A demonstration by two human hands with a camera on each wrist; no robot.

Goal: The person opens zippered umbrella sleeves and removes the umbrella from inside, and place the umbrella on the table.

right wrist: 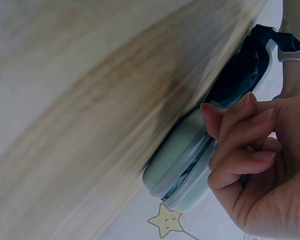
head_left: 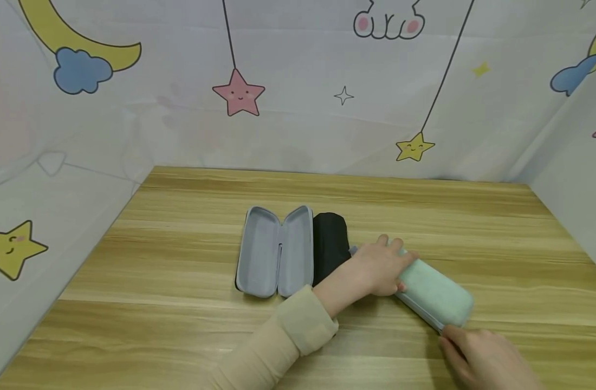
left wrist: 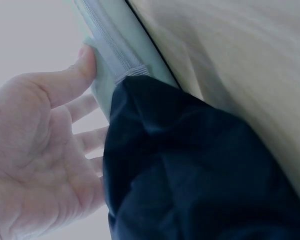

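Observation:
A mint-green zippered glasses case (head_left: 439,292) lies slantwise on the table's right half. My left hand (head_left: 383,266) grips its far left end, thumb on the near side and fingers over the top. At the near right end, my right hand (head_left: 488,355) has curled fingers and pinches at the zipper; the pull itself is hidden by them. In the right wrist view the zipper (right wrist: 182,172) is parted along a stretch, with dark material showing inside. A black cloth pouch (head_left: 329,241) lies left of my left hand, and its fabric (left wrist: 190,170) fills much of the left wrist view.
An unfolded grey case (head_left: 260,254) lies left of the black pouch, both hollow halves facing up. The wood-grain table (head_left: 156,325) reaches back to a white printed cloth (head_left: 303,135) that hangs behind and at both sides.

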